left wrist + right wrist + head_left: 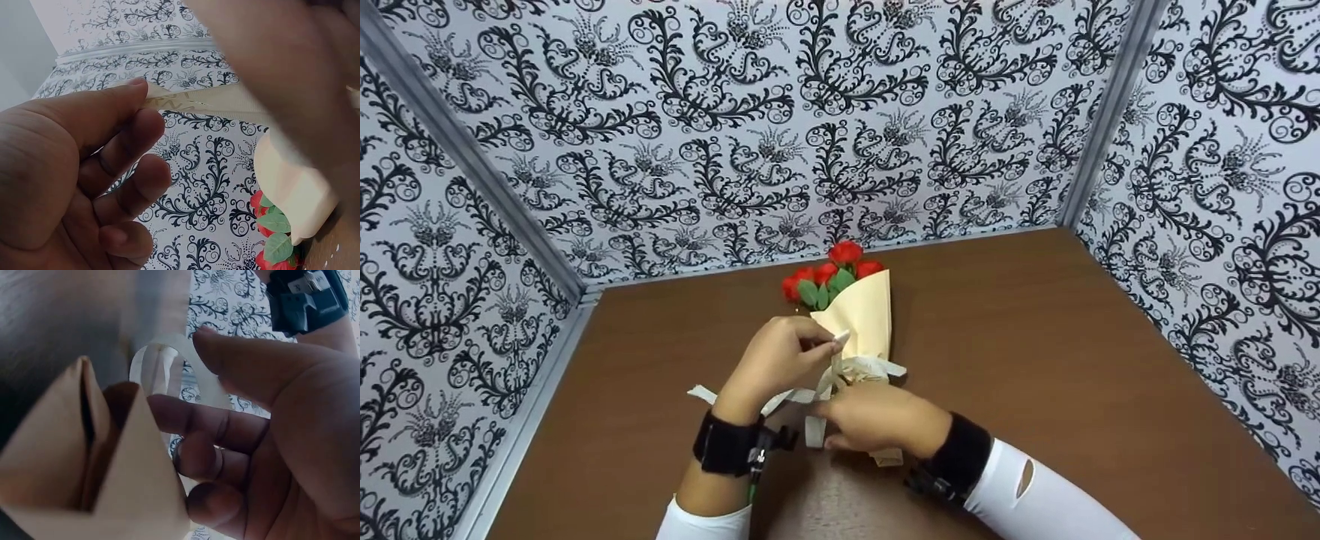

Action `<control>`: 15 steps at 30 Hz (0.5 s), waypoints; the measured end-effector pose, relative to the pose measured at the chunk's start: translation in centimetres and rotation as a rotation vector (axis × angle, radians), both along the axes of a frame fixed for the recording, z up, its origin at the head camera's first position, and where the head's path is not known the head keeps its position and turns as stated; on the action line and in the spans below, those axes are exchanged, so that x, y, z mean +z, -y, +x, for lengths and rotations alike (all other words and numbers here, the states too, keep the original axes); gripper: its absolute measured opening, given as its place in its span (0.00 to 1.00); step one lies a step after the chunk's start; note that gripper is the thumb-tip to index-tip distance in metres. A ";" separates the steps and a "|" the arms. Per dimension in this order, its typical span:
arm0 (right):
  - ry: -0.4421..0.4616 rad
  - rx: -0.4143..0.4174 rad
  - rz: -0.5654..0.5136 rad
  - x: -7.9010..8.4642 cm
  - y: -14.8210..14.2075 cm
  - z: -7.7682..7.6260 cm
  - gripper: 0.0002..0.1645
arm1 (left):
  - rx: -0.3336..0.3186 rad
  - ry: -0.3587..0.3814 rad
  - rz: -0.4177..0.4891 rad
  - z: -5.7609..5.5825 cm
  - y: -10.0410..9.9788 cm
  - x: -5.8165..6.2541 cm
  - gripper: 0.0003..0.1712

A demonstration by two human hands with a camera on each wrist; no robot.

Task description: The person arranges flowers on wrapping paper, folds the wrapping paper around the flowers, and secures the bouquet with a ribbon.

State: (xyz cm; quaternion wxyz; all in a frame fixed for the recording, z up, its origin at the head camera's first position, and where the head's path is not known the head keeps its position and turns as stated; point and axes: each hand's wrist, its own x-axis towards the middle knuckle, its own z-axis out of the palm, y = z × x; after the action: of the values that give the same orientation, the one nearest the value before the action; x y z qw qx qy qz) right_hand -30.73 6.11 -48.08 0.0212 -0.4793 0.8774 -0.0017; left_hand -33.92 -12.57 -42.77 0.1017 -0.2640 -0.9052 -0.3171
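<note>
A bouquet of red artificial roses (pixel 846 253) with green leaves lies on the table, wrapped in cream paper (pixel 870 307). A pale ribbon (pixel 874 366) goes around the narrow part of the wrap. My left hand (pixel 776 356) pinches one length of this ribbon (pixel 216 97) between thumb and index finger, pulled taut above the wrap. Low on the bouquet, my right hand (pixel 877 420) has its fingers at the ribbon. Its thumb and index finger stand apart in the right wrist view, beside a ribbon loop (pixel 205 379) and the folded paper end (pixel 135 467).
The brown table (pixel 997 322) spreads to both sides of the bouquet. Patterned panels (pixel 735 150) wall it at the back, left and right. A loose ribbon tail (pixel 703 393) sticks out left of my left wrist. Black camera straps (pixel 960 450) circle both wrists.
</note>
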 end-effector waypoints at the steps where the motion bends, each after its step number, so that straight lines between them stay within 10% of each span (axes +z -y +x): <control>1: 0.003 -0.005 0.000 -0.1 0.1 0.0 0.23 | -0.001 -0.001 -0.002 0.0 0.0 0.0 0.07; 15: 0.082 0.120 -0.282 2.5 -2.3 -0.6 0.08 | 0.021 -0.030 0.003 0.3 0.5 0.3 0.07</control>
State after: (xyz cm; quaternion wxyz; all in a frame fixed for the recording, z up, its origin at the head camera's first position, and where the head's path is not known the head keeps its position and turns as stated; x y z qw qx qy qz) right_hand -31.34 8.43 -45.57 -0.0105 -0.5287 0.8366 -0.1431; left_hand -33.58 -13.06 -42.45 0.1188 -0.2588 -0.9059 -0.3133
